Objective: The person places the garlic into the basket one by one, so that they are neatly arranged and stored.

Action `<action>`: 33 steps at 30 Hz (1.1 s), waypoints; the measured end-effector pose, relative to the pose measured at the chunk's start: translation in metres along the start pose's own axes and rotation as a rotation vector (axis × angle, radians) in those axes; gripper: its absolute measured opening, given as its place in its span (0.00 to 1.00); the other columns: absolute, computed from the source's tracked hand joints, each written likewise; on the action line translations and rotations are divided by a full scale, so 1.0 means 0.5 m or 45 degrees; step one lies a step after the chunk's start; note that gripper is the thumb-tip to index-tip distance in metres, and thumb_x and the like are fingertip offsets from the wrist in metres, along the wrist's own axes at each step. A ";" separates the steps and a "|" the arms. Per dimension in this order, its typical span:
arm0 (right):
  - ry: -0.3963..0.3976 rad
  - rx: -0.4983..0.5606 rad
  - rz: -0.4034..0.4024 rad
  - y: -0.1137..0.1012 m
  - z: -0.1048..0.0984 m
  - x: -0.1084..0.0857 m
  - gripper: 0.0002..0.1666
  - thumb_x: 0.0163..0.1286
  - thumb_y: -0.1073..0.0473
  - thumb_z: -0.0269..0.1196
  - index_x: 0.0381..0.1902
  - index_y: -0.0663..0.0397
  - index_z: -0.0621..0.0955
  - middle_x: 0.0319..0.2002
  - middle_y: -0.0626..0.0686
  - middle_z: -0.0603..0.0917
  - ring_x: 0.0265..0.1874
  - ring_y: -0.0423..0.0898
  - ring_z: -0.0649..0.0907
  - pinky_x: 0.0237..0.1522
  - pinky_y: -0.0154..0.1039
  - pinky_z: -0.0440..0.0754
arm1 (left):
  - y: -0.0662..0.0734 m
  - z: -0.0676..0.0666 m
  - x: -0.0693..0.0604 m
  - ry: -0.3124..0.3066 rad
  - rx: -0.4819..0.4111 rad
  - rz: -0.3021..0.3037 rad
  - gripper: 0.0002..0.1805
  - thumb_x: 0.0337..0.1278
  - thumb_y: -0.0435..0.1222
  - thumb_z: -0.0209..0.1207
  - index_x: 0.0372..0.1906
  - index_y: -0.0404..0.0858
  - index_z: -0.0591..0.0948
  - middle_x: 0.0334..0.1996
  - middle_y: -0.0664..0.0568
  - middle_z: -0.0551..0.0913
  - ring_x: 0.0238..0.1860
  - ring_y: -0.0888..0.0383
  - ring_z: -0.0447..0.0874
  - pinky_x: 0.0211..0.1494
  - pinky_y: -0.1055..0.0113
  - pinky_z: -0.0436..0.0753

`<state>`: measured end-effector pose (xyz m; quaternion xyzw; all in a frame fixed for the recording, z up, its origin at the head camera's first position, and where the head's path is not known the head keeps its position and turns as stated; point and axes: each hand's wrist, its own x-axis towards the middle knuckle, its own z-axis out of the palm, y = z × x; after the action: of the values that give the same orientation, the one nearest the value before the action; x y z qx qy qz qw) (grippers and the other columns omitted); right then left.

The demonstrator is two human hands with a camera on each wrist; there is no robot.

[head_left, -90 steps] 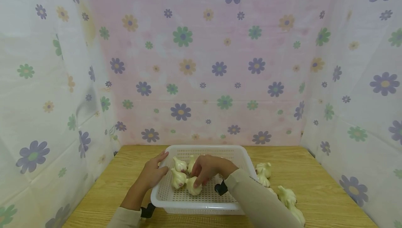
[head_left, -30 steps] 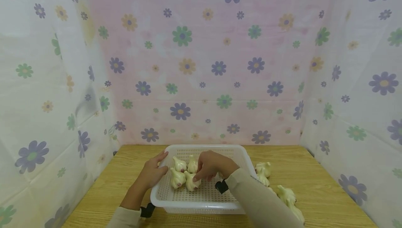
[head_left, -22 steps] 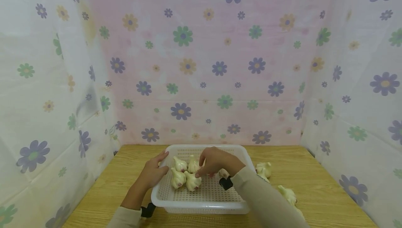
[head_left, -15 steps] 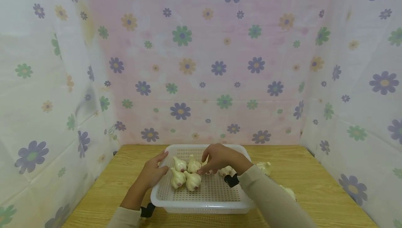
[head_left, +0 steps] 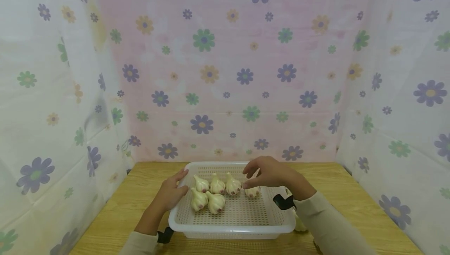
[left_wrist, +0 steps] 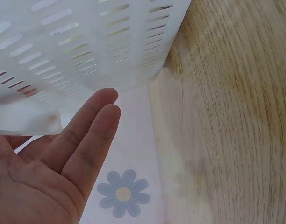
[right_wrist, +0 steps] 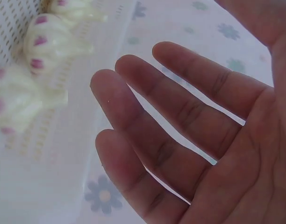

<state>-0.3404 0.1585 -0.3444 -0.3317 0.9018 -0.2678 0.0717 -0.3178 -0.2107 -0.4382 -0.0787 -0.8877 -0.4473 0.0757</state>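
Flowered sheeting [head_left: 228, 56] hangs behind and beside a wood-grained table [head_left: 351, 208], a grey patch [head_left: 97, 118] leftward perhaps shadow.

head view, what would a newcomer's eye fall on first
The flowered backdrop fills most of the view, rising behind the wooden table. On that table stands a white basket with cream garlic bulbs inside, the left hand at its left rim. The right hand, holding nothing, hovers above the basket's right part.

You're in a small draped booth, its wider building impossible to tell. Beyond your left hand [head_left: 171, 195]'s grip on the plastic basket [head_left: 232, 229], daisy-print sheeting [head_left: 225, 57] closes the back and both sides; beneath lies a wood-grain tabletop [head_left: 145, 186].
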 end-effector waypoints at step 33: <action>0.240 0.206 0.001 0.217 -0.053 -0.317 0.23 0.72 0.56 0.67 0.64 0.43 0.81 0.63 0.59 0.83 0.56 0.34 0.83 0.50 0.36 0.86 | -0.008 0.002 0.000 0.001 -0.006 -0.013 0.37 0.57 0.33 0.57 0.76 0.39 0.71 0.80 0.43 0.62 0.63 0.39 0.80 0.39 0.62 0.89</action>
<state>-0.2870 0.3398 -0.3872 -0.2977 0.8801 -0.3696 0.0131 -0.3187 -0.2123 -0.4418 -0.0744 -0.8869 -0.4499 0.0734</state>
